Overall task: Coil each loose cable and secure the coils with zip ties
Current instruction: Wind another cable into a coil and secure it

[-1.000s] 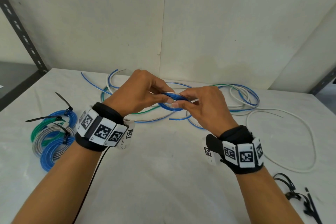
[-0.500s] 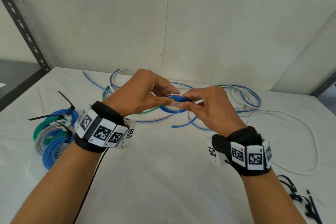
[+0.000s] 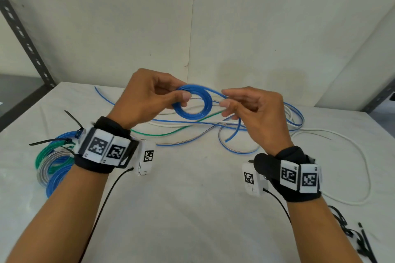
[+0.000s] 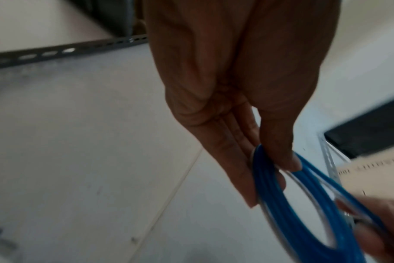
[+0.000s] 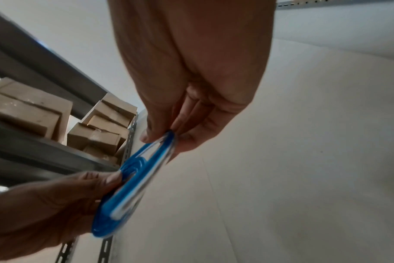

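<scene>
Left hand: the left hand (image 3: 147, 94) is pinching the near-left side of the blue coil (image 3: 192, 102) between thumb and fingers, holding it up above the table (image 3: 192, 209).
Right hand: the right hand (image 3: 254, 113) is pinching the blue cable where it is leaving the coil's right side, thumb and fingers curled round the strand.
Blue coil: it is hanging in the air between the two hands, several turns lying together in a small ring; its free end (image 3: 233, 134) is trailing down below the right hand.
Loose cables: blue, white and green cables (image 3: 181, 130) are lying tangled on the table behind and beneath the hands; a long white cable (image 3: 363, 166) is looping out to the right.
Finished coils: blue, green and grey coils (image 3: 55, 162), bound with black zip ties, are lying at the left edge of the table, partly behind the left wrist.
Spare zip ties: black zip ties (image 3: 361, 241) are lying at the near right corner.
Wrist views: both are showing fingers closed on the blue turns, with some blur.
</scene>
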